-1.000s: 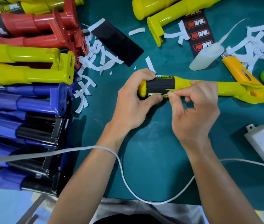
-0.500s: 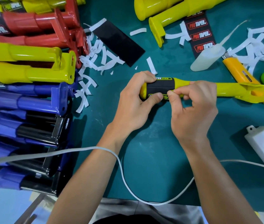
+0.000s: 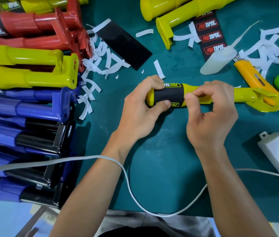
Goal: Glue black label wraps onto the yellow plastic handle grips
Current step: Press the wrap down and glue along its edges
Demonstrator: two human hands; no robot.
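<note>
One yellow handle grip [image 3: 243, 96] over mat [image 3: 169, 159], one black label wrap [image 3: 168, 95] round it. Left hand [image 3: 140, 113] grips butt, thumb on wrap; right hand [image 3: 210, 117] seemingly pinches wrap edge. Two spare grips [image 3: 178, 9], glue bottle [image 3: 217, 61] behind.

You have open green mat [image 3: 161, 168] near you, though stacked handles [image 3: 24, 108] block left, a power strip [image 3: 278, 151] right.
</note>
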